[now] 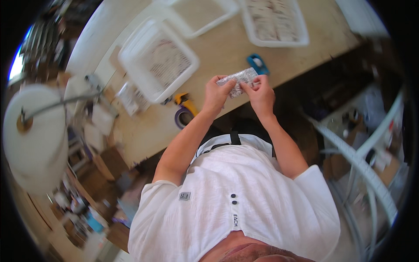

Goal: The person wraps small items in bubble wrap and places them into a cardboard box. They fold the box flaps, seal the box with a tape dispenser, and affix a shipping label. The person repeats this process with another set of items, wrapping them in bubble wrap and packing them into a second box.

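Observation:
Between my two hands I hold a small bubble-wrapped packet [241, 77] above the front edge of the wooden worktable [219, 59]. My left hand [216, 93] grips its left end, thumb on top. At the other end, the thumb and fingers of my right hand [262, 95] pinch the wrap. What lies inside the wrap cannot be made out. Just beyond the packet lies a blue tape dispenser [258, 64]. Left of my left hand are a yellow tool [186, 101], perhaps a tape cutter, and a purple-edged roll of tape [183, 118].
A white plastic basket [193, 67] stands on the table's left. Farther back are a second white basket [196, 34] and a white tray [275, 43] filled with rows of pale items. Clear-wrapped packs [127, 98] lie at left. A large white roll [36, 147] stands beyond the table's left end.

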`<state>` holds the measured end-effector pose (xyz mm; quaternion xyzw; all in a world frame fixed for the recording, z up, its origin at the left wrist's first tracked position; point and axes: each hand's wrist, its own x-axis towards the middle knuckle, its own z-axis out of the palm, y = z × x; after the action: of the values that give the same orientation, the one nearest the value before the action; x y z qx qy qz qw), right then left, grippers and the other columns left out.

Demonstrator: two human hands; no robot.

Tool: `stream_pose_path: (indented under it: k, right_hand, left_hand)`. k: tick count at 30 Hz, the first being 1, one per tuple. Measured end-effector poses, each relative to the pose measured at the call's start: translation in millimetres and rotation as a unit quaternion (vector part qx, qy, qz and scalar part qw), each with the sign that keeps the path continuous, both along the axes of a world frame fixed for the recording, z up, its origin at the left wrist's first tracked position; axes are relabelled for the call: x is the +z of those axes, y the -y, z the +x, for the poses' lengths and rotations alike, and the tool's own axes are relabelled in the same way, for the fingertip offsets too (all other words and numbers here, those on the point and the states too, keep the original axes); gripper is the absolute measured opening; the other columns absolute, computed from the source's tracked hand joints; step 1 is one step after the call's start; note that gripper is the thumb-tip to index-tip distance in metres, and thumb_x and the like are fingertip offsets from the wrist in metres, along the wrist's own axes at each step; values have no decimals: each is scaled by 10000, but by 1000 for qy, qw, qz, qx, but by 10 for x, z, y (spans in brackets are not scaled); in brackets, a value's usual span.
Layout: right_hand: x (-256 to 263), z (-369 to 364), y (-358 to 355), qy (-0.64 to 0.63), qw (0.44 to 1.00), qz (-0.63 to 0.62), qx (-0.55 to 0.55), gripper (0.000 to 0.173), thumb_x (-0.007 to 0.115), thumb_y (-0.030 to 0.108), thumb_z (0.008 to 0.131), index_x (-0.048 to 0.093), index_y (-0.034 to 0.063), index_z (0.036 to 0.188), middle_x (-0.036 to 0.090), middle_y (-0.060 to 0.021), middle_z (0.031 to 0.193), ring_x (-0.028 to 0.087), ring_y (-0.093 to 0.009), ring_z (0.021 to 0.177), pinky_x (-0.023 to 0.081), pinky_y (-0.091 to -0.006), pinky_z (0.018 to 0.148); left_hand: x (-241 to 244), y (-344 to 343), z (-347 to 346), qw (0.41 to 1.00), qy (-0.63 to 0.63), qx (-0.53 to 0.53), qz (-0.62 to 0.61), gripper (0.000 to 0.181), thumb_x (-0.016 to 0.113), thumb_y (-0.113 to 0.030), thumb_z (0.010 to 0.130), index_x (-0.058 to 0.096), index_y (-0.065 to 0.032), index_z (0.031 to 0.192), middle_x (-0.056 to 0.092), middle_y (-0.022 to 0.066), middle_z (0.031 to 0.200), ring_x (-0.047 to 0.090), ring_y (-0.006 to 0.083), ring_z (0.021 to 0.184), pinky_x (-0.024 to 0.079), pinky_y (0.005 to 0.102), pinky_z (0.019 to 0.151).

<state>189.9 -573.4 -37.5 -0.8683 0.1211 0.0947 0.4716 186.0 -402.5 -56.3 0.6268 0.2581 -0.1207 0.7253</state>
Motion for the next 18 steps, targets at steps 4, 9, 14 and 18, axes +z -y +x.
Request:
stream_pose_path:
  k: [4,9,14,18]
  right_hand:
    - [158,-104,-499,374,899,-136,183,678,792,483,858,537,135,1380,597,-163,1267,562,-345,1205,420,-463,989]
    - [468,-220,-1317,425,754,1,500,448,794,275,836,671,93,1227,683,-91,1220,638,-298,1135,454,-431,969]
    - [526,-623,-2284,382,681,22,624,456,810,147,795,673,74,1224,729,-81,1093,688,-262,996,507,-392,866]
    - [97,-916,-3207,132,848,70,509,275,710,229,970,672,13,1134,682,-117,841,644,-276,765,488,-386,687]
  left_hand:
    - [319,-684,-443,989,-33,106,-102,405,801,-121,885,603,3,1216,686,96,1055,691,176,878,594,319,731]
    - [675,-1582,-1212,959,-116,149,-210,385,790,-150,906,593,-52,1222,695,93,1091,726,193,935,633,355,779]
    - [594,-2427,-2178,933,-99,193,-288,357,718,-320,978,591,-94,1224,706,91,1075,740,206,847,633,344,726]
    - [629,-3235,-2838,942,-79,289,-149,443,643,-406,1025,537,-75,1300,703,86,1007,728,198,773,608,311,683]
